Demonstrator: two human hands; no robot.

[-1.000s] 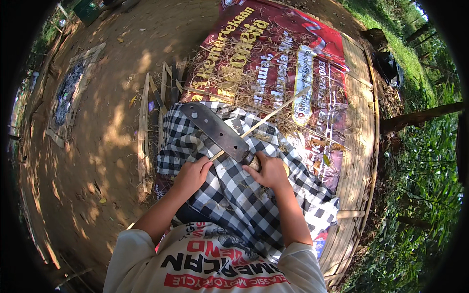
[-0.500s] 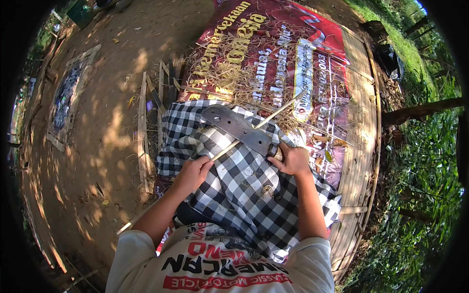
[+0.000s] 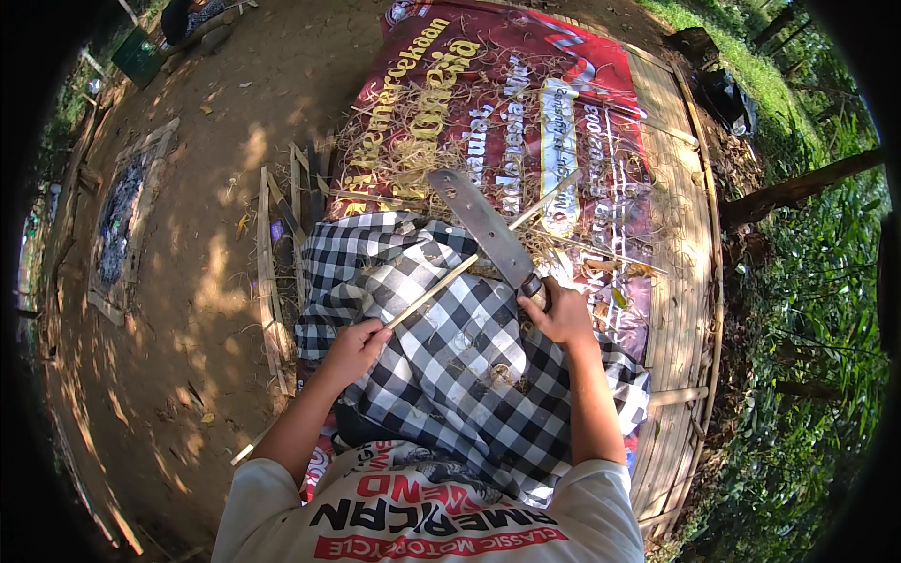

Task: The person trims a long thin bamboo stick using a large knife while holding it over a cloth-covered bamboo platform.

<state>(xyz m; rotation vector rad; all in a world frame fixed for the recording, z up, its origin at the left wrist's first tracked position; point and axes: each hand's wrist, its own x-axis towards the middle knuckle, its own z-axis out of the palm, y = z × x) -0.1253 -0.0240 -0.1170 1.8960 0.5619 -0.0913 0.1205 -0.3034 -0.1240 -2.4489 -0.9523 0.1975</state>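
My left hand [image 3: 357,351] is closed round the near end of a thin pale bamboo strip [image 3: 430,293], which slants away to the far right. In my right hand [image 3: 565,317] is the wooden handle of a broad machete [image 3: 490,233]. Its dark blade has several holes and points toward the far left. Blade and strip cross near the blade's middle; whether they touch, I cannot tell. Below them a black-and-white checked cloth [image 3: 449,364] lies over my lap, with a few small curls of shavings on it.
A red printed banner [image 3: 615,83] strewn with thin shavings [image 3: 413,141] covers much of a bamboo-slat platform [image 3: 678,310]. Split bamboo pieces [image 3: 267,281] stand at its left edge. Bare ground lies left, with an ash-filled pit [image 3: 120,220]; green plants grow at the right.
The machete blade has swung so that its tip points farther away from me. My left hand has drawn slightly back and left with the strip. The whole view has shifted a little.
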